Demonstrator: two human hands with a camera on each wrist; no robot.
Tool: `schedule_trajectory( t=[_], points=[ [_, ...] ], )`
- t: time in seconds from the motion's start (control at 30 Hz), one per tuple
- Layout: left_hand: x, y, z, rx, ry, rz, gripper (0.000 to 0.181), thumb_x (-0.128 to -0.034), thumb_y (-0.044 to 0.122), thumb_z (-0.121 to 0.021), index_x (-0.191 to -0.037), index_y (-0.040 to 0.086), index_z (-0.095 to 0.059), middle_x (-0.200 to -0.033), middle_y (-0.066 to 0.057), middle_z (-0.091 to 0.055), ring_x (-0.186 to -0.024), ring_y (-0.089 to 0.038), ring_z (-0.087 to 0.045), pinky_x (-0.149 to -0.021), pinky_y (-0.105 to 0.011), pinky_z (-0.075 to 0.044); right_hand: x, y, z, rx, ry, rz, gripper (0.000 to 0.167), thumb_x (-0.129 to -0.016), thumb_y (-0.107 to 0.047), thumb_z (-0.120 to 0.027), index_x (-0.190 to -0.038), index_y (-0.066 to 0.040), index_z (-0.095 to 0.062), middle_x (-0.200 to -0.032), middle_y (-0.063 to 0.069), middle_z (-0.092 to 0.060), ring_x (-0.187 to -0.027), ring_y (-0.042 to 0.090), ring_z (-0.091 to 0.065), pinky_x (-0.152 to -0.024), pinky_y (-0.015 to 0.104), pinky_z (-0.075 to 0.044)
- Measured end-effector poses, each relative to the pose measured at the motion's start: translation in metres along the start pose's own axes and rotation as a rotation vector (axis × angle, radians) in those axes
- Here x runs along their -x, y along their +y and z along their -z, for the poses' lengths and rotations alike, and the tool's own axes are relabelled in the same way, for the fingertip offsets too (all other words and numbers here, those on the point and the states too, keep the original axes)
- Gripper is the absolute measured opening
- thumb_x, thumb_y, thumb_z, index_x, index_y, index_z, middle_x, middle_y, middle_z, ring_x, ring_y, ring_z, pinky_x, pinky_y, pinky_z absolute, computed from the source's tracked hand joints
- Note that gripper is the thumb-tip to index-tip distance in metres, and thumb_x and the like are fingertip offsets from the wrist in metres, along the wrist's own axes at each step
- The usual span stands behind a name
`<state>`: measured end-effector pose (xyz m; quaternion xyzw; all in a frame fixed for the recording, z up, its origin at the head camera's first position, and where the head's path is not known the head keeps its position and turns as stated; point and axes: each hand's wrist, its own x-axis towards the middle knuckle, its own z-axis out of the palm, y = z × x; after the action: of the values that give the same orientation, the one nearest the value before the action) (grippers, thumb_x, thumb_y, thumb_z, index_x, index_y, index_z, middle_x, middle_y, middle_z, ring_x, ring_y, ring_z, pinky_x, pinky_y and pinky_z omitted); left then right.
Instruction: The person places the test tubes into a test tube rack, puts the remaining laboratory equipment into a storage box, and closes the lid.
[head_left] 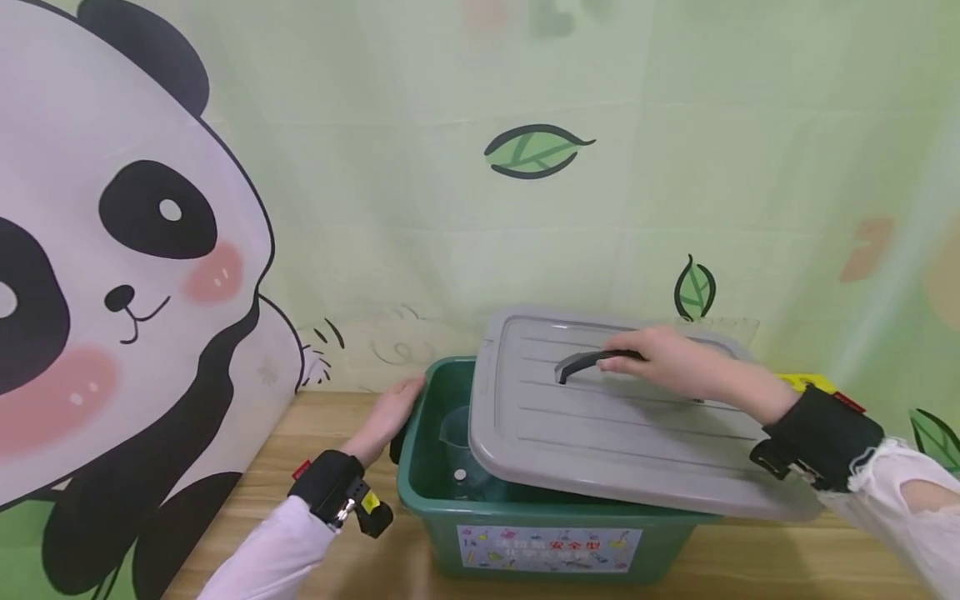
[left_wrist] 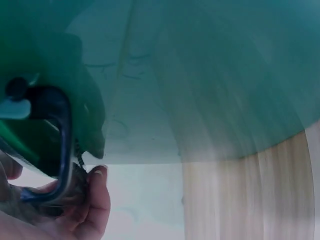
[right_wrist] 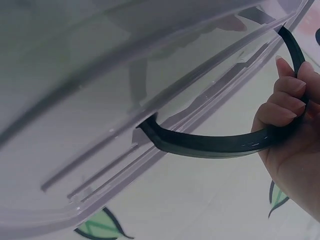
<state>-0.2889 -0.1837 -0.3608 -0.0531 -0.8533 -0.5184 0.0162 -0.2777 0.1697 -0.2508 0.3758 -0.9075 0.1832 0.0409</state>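
Note:
A green storage box [head_left: 558, 550] with a printed label stands on the wooden table. Its grey lid [head_left: 525, 417] lies askew and tilted across it, reaching past the right end and leaving the left part uncovered. My right hand [head_left: 663, 358] holds the lid by its black handle [right_wrist: 215, 145], fingers curled round it. At the left end, my left hand [head_left: 393, 408] grips the box by its rim, beside the black side handle [left_wrist: 65, 145]. Inside the uncovered part, a clear container [head_left: 453, 429] and a small white round piece [head_left: 460, 474] show; the lid hides the rest.
A wooden table [head_left: 300, 450] carries the box. Close behind hangs a green backdrop [head_left: 390, 167] with a panda and leaves printed on it. Something yellow [head_left: 810, 382] shows behind the lid at the right, partly hidden by my right wrist.

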Motion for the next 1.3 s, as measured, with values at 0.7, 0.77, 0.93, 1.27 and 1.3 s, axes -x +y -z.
schedule_trajectory(
  t=[0.7, 0.77, 0.93, 1.27, 1.3],
  points=[
    [0.026, 0.019, 0.019, -0.172, 0.074, -0.144, 0.046, -0.0975, 0.033, -0.035, -0.116, -0.006, -0.050, -0.109, -0.019, -0.054, -0.098, -0.030, -0.051, -0.081, -0.044, -0.041, -0.043, -0.028, -0.030, -0.029, -0.087, 0.061, 0.011, -0.090, -0.018, -0.056, -0.088, -0.008, -0.061, -0.068, -0.004, -0.047, -0.056, 0.010, -0.036, -0.053, 0.027, -0.031],
    [0.029, 0.018, 0.019, -0.181, 0.069, -0.150, 0.047, -0.0976, 0.032, -0.035, -0.118, -0.007, -0.050, -0.111, -0.020, -0.054, -0.100, -0.032, -0.051, -0.082, -0.045, -0.041, -0.047, -0.031, -0.033, -0.027, -0.098, 0.069, 0.011, -0.090, -0.018, -0.056, -0.087, -0.008, -0.061, -0.067, -0.005, -0.046, -0.056, 0.009, -0.035, -0.053, 0.026, -0.031],
    [0.036, 0.016, 0.018, -0.147, 0.041, -0.147, 0.046, -0.0980, 0.032, -0.034, -0.123, -0.004, -0.048, -0.113, -0.019, -0.054, -0.104, -0.031, -0.050, -0.086, -0.045, -0.039, -0.055, -0.036, -0.040, -0.018, -0.115, 0.098, 0.009, -0.090, -0.015, -0.057, -0.087, -0.007, -0.061, -0.066, -0.005, -0.045, -0.056, 0.009, -0.036, -0.053, 0.025, -0.032],
    [0.038, 0.018, 0.008, -0.185, 0.028, -0.139, 0.041, -0.0947, 0.024, -0.046, -0.122, -0.007, -0.048, -0.101, -0.015, -0.057, -0.083, -0.020, -0.055, -0.070, -0.034, -0.046, -0.061, -0.038, -0.049, -0.022, -0.136, 0.121, 0.009, -0.089, -0.012, -0.057, -0.089, -0.004, -0.062, -0.069, -0.004, -0.050, -0.057, 0.009, -0.039, -0.055, 0.025, -0.034],
    [0.038, 0.018, 0.008, -0.183, 0.030, -0.143, 0.040, -0.0945, 0.023, -0.046, -0.121, -0.007, -0.049, -0.102, -0.015, -0.057, -0.082, -0.019, -0.055, -0.069, -0.033, -0.047, -0.061, -0.037, -0.050, -0.022, -0.139, 0.122, 0.009, -0.089, -0.012, -0.057, -0.090, -0.004, -0.062, -0.070, -0.003, -0.051, -0.057, 0.009, -0.038, -0.055, 0.025, -0.034]
  ],
)
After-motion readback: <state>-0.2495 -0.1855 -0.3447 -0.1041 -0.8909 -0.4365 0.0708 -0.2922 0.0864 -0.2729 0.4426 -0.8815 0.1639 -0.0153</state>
